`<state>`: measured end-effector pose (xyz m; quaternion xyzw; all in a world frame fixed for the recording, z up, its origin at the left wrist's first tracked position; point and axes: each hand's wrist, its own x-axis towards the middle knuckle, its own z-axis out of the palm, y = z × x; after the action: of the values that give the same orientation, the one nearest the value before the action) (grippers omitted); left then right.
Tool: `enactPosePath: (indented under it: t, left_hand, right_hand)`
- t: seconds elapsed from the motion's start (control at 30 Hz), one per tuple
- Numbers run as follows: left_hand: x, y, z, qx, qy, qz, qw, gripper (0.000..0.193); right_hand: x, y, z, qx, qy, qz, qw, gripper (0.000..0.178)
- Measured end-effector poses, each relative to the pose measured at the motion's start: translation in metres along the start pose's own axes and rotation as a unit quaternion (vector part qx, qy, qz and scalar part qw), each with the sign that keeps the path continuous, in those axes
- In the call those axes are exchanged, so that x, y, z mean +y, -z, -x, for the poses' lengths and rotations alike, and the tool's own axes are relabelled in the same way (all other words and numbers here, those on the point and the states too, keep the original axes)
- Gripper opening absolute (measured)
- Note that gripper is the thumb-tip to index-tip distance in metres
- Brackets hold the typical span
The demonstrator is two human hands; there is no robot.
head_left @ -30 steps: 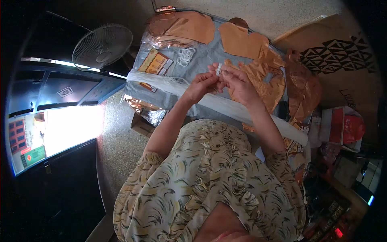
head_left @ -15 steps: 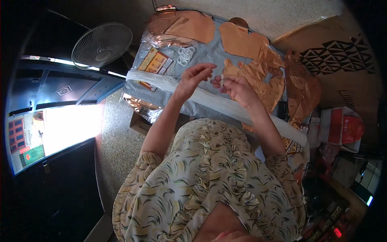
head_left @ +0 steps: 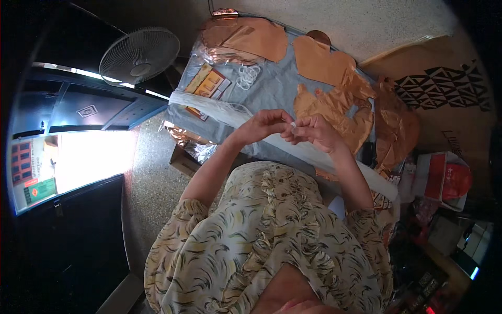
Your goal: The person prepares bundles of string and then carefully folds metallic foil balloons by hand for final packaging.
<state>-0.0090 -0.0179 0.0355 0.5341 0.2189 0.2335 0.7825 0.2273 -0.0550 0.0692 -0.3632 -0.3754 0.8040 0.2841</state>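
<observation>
My left hand (head_left: 264, 127) and my right hand (head_left: 315, 133) meet fingertip to fingertip above the near side of the bed-like surface. Both are closed in a pinch on a small white piece (head_left: 293, 124), perhaps thread or cotton; the fingers hide most of it. Beneath my hands a long, thick bundle of white threads (head_left: 209, 105) stretches from the far left to the lower right, passing under my right forearm. Beyond my left hand lies a small heap of white looped strings (head_left: 247, 77) on the grey cloth (head_left: 266, 83).
Copper-coloured foil sheets (head_left: 319, 60) cover much of the back and right. Printed yellow-and-brown packets (head_left: 210, 83) lie at the left. A standing fan (head_left: 139, 56) is at far left, a cardboard sheet (head_left: 439, 68) at right, and a red-and-white box (head_left: 436, 175) below it.
My hands, slightly apart before, have come together and nearer to my body. Their fingertips now touch around the small white piece. The view has shifted slightly.
</observation>
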Motion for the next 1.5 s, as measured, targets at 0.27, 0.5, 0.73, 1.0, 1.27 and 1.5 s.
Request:
enactPosePath:
  t: [0.27, 0.5, 0.73, 1.0, 1.27, 1.5]
  left_hand:
    - [-0.020, -0.014, 0.001, -0.004, -0.096, -0.177, 0.980, 0.006]
    - [-0.026, -0.005, -0.009, 0.041, -0.069, -0.170, 0.982, 0.006]
    - [-0.029, 0.053, -0.019, 0.193, -0.100, -0.415, 0.883, 0.008]
    - [-0.062, 0.184, -0.084, 0.348, -0.071, -0.652, 0.669, 0.011]
    - [-0.144, 0.207, -0.100, 0.275, 0.016, -0.748, 0.604, 0.028]
    - [-0.124, 0.207, -0.103, 0.230, 0.127, -0.779, 0.569, 0.042]
  right_hand:
    - [0.004, 0.009, 0.007, -0.018, -0.049, 0.016, 0.999, 0.032]
    - [0.028, 0.003, -0.003, 0.128, -0.002, 0.035, 0.991, 0.026]
    - [0.053, 0.059, 0.017, 0.248, 0.158, -0.137, 0.946, 0.034]
    - [0.145, 0.105, 0.032, 0.399, 0.055, -0.054, 0.914, 0.027]
    - [0.187, 0.089, 0.043, 0.412, 0.059, -0.003, 0.909, 0.020]
    - [0.229, 0.104, 0.045, 0.416, 0.049, 0.081, 0.904, 0.022]
